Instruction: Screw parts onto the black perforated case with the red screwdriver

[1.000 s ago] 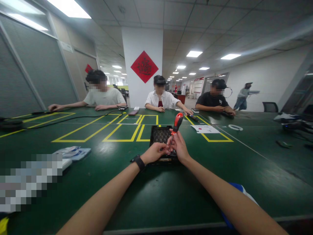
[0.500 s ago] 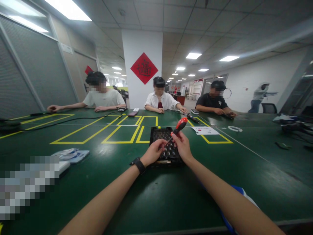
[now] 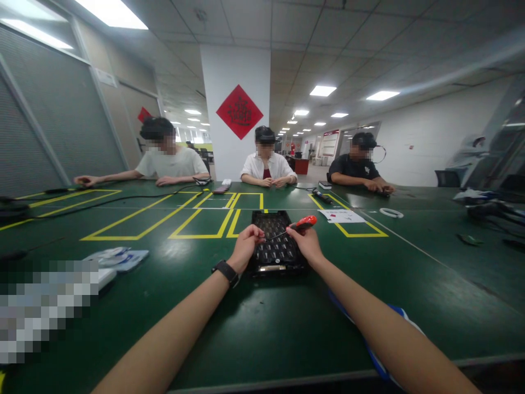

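Note:
My right hand (image 3: 307,245) grips a screwdriver (image 3: 307,222) with a red and black handle. Its thin shaft points left and lies nearly level. Close to the shaft's tip, my left hand (image 3: 245,247) has its fingers pinched together; whatever is between them is too small to make out. Both hands are over a black plastic case (image 3: 279,269) that lies open on the green table, with rows of small light-coloured bits or slots inside. Its left and right edges are partly covered by my hands.
Yellow tape rectangles (image 3: 197,237) mark the green table (image 3: 262,328). A printed paper sheet (image 3: 342,216) and a white ring (image 3: 391,213) lie beyond my right hand. Plastic packets (image 3: 127,260) are at the left, dark cables (image 3: 496,210) at the far right. Several people sit opposite.
The screwdriver has tipped from steep to nearly level, its handle lower. My left hand has shifted left off the case's middle. The person opposite has brought both hands together.

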Available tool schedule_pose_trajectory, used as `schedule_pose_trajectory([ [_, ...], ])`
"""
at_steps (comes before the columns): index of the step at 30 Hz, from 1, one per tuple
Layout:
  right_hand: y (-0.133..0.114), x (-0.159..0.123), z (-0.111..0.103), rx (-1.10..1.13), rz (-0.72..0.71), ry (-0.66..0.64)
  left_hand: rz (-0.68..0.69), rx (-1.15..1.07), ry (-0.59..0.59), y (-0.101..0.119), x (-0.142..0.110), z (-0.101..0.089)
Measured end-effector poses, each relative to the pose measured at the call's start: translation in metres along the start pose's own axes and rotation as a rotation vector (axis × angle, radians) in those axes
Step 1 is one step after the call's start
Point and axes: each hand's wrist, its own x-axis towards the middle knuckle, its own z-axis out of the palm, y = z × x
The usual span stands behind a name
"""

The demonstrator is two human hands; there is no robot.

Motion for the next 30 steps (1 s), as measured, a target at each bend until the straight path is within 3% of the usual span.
schedule_pose_trajectory([
  [5, 0.0, -0.001, 0.0, -0.028, -0.014, -0.087, 0.017, -0.022, -0.043, 0.002, -0.001, 0.001],
  [11, 0.002, 0.004, -0.002, 0.068, 0.048, 0.164, 0.001, 0.083, -0.023, 0.003, -0.002, 0.001],
  [17, 0.006, 0.01, -0.006, 0.296, 0.238, 0.356, 0.088, 0.417, -0.052, 0.001, -0.002, 0.007],
  [23, 0.004, 0.007, -0.005, 0.355, 0.323, 0.329, 0.132, 0.462, -0.143, 0.001, -0.005, 0.008],
  [30, -0.001, 0.005, -0.005, 0.321, 0.248, 0.331, 0.118, 0.459, -0.101, 0.0, -0.003, 0.007],
])
